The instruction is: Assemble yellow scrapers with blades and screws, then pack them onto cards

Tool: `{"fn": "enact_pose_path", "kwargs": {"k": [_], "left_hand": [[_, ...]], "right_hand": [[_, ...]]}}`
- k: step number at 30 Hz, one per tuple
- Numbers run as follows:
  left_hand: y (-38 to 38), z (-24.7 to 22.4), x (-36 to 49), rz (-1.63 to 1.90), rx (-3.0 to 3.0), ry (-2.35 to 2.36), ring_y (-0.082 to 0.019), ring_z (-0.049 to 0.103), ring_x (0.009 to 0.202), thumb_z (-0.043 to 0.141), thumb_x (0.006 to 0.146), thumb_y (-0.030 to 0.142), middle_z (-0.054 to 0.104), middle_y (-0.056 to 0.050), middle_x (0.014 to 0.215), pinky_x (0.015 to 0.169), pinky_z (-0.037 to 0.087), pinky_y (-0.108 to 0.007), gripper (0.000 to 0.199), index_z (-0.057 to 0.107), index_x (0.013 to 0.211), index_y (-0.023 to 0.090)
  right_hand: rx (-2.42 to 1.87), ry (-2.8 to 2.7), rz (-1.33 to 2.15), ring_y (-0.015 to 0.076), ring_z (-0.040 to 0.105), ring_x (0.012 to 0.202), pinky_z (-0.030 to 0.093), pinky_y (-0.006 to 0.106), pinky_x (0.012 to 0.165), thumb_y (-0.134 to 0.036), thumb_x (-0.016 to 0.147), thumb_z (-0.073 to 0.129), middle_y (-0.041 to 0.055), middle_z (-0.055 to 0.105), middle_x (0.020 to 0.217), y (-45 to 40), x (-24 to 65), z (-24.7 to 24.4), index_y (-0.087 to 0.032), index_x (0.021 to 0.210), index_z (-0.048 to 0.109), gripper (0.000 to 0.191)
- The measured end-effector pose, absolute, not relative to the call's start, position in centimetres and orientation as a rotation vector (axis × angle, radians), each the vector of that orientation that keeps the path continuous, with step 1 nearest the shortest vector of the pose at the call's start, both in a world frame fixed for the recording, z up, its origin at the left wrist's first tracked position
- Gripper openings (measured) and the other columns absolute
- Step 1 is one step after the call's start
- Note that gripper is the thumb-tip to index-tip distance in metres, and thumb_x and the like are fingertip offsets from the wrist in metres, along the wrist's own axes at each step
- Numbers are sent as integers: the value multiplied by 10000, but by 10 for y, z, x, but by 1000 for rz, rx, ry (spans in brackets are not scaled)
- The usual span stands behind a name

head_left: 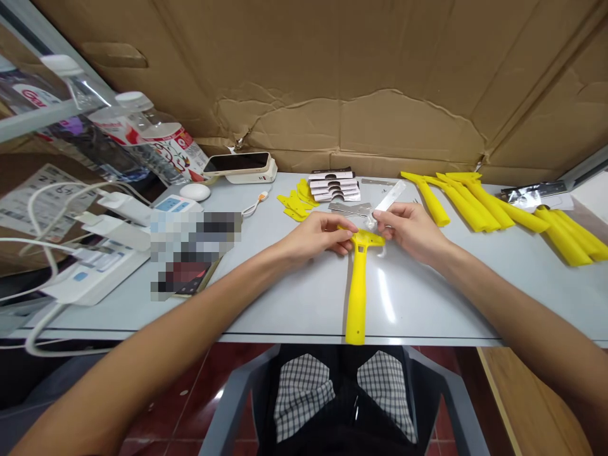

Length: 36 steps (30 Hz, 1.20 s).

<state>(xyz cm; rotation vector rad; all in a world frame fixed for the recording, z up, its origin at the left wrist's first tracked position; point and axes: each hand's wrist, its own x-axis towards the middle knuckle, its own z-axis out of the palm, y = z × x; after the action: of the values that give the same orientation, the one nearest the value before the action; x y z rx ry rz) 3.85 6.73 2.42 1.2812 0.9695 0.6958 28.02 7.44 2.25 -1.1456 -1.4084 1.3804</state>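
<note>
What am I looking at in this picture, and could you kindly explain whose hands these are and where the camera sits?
There is no machine here: these are a person's own bare hands. The single picture comes from a camera worn on that person's head, looking forward and down. The left hand grips the head of a yellow T-shaped handle, while the right hand holds a thin, shiny strip just beyond it. Farther back on the grey table are flat yellow pieces and a row of black-and-white pieces. More yellow handles lie to the right, and a white power strip sits at the left.
</note>
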Motion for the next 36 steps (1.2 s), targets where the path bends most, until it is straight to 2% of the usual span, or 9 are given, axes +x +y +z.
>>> {"fn": "enact_pose_path", "kwargs": {"k": [3, 8, 14, 19, 22, 24, 30, 33, 36], "left_hand": [[62, 25, 46, 737, 1254, 1000, -166, 761, 750, 749, 981, 207, 796, -86, 812, 825, 643, -339, 76, 795, 991, 147], [59, 23, 49, 766, 1300, 987, -161, 762, 743, 774, 996, 286, 798, -81, 800, 807, 651, -324, 150, 779, 940, 148], [59, 22, 49, 796, 1281, 1008, -160, 770, 724, 807, 968, 279, 796, -73, 765, 800, 661, -315, 160, 764, 885, 149], [61, 24, 46, 827, 1291, 999, -160, 773, 727, 830, 936, 256, 786, -63, 757, 815, 669, -324, 167, 757, 838, 143], [63, 25, 44, 845, 1297, 1019, -160, 776, 733, 828, 937, 230, 788, -65, 764, 822, 669, -325, 159, 752, 831, 140], [65, 26, 44, 844, 1305, 1035, -161, 781, 730, 807, 955, 208, 794, -69, 766, 818, 669, -324, 148, 751, 838, 136], [67, 27, 44, 840, 1297, 1073, -151, 786, 737, 790, 985, 185, 801, -71, 784, 849, 673, -323, 152, 732, 857, 127], [68, 26, 43, 883, 1268, 1061, -164, 804, 758, 815, 959, 147, 818, -67, 828, 859, 676, -338, 138, 710, 1048, 131], [68, 25, 42, 923, 1219, 1036, -185, 821, 766, 836, 926, 101, 829, -41, 855, 875, 682, -371, 495, 607, 1361, 158]], "right_hand": [[-1169, -1405, 1308, 116, 442, 633, 342, 327, 635, -561, 766, 937, -25, 551, 630, 70, 275, 22, -201, 675, 715, 432], [-1162, -1387, 1331, 126, 482, 685, 400, 329, 670, -567, 706, 964, 4, 656, 730, 62, 269, 24, -197, 757, 804, 406], [-1213, -1440, 1349, 116, 450, 653, 366, 322, 630, -508, 703, 968, -11, 597, 679, 63, 269, 21, -185, 710, 763, 383], [-1070, -1263, 1392, 144, 566, 695, 467, 341, 664, -374, 770, 902, 5, 640, 799, 71, 277, 30, -228, 961, 770, 274], [-1060, -1205, 1372, 164, 619, 729, 519, 377, 682, -295, 743, 895, 40, 658, 884, 78, 286, 40, -233, 863, 766, 187], [-1067, -1231, 1371, 182, 633, 747, 555, 412, 724, -285, 734, 906, 52, 662, 861, 81, 292, 44, -240, 820, 788, 153], [-1034, -1289, 1356, 199, 683, 786, 620, 511, 884, -334, 760, 940, 43, 697, 847, 85, 301, 44, -259, 855, 850, 151], [-1039, -1287, 1339, 236, 725, 831, 621, 535, 890, -330, 741, 959, 48, 723, 845, 88, 304, 41, -276, 859, 850, 170], [-1077, -1270, 1288, 279, 750, 888, 614, 519, 827, -324, 690, 990, 68, 759, 886, 92, 305, 38, -286, 854, 849, 219]]}}
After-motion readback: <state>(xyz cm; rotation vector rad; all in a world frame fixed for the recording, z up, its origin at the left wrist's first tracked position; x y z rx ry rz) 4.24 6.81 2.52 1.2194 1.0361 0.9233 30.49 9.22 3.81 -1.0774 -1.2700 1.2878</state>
